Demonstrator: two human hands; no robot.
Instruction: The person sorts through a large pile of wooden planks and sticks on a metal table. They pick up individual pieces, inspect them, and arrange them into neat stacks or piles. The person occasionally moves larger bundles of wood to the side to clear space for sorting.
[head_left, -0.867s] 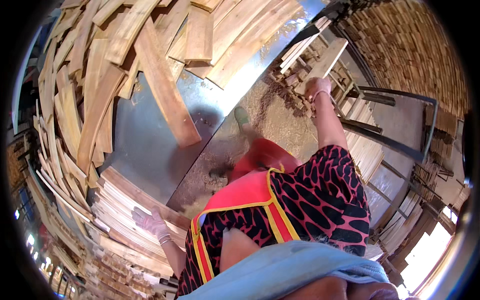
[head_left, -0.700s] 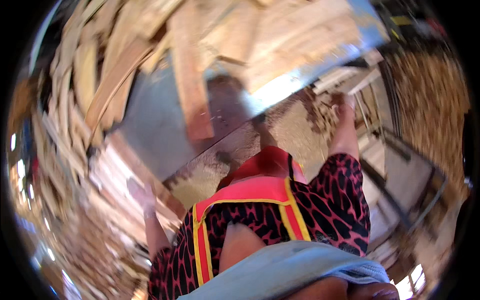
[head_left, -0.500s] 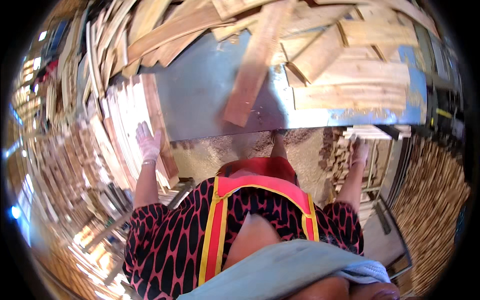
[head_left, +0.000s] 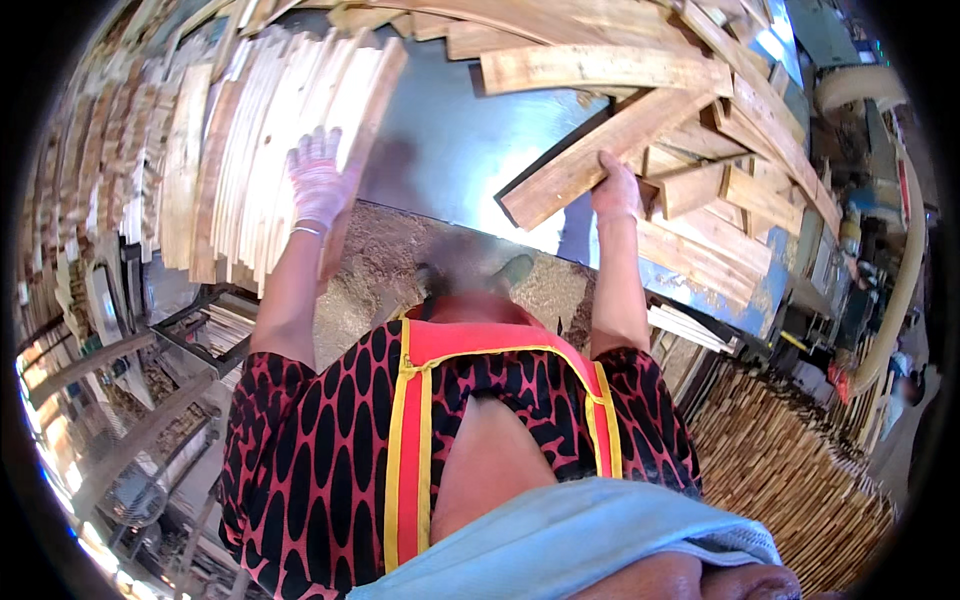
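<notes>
Resting spread left hand (head_left: 318, 185) on pale boards (head_left: 270, 130), gripping angled board (head_left: 575, 172) with right hand (head_left: 616, 194) (fingers mostly hidden), hemmed by crosswise board (head_left: 600, 70) and jumbled boards (head_left: 765, 200) on blue table (head_left: 430, 130).

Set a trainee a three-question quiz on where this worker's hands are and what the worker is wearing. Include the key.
1. True or false: the left hand is clenched in a fist.

2. What does the right hand touch?

3. Which colour edges the bright red cloth apron?
A) green
B) yellow
C) white

Key:
1. False; its fingers are spread on the row of pale, narrow wooden boards.
2. The long, flat, tan wooden board slanting over the smooth blue metal table.
3. B.
</notes>
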